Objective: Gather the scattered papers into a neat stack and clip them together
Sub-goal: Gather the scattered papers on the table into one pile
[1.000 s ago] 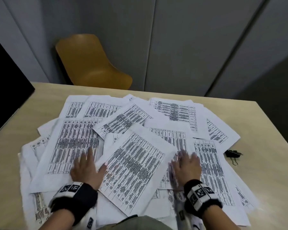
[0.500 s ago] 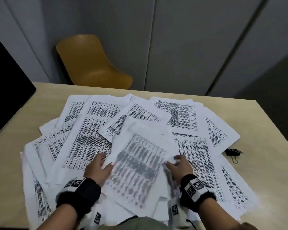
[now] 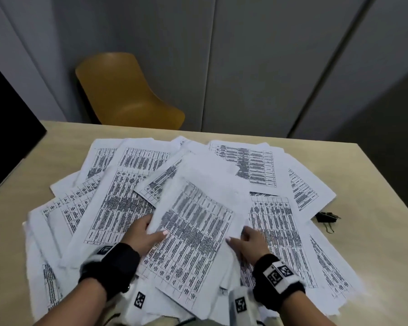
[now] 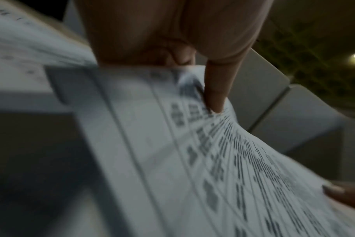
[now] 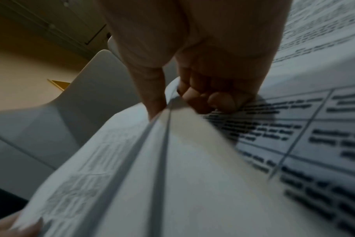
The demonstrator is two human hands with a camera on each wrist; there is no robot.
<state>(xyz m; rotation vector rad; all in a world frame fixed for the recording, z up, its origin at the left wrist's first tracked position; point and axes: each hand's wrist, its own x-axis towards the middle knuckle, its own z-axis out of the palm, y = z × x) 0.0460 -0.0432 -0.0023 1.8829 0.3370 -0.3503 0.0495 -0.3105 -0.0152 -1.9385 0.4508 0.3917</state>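
Observation:
Several printed sheets (image 3: pixel 127 203) lie fanned across the light wooden table (image 3: pixel 375 189). A small bundle of sheets (image 3: pixel 198 231) is raised off the pile in the middle. My left hand (image 3: pixel 144 234) pinches its left edge, thumb on top; in the left wrist view the thumb (image 4: pixel 215 89) presses the printed page (image 4: pixel 223 160). My right hand (image 3: pixel 250 243) pinches the right edge, thumb on top and fingers curled under (image 5: pixel 209 99). A black binder clip (image 3: pixel 325 217) lies on the table right of the papers, apart from both hands.
An orange chair (image 3: pixel 127 95) stands beyond the table's far edge against grey wall panels. A black panel (image 3: pixel 7 118) borders the table on the left. Bare tabletop (image 3: pixel 386 255) shows right of the papers.
Both hands went from lying flat on the spread sheets to drawing inward and pinching a bundle's two side edges; the bundle has lifted off the pile and surrounding sheets have shifted.

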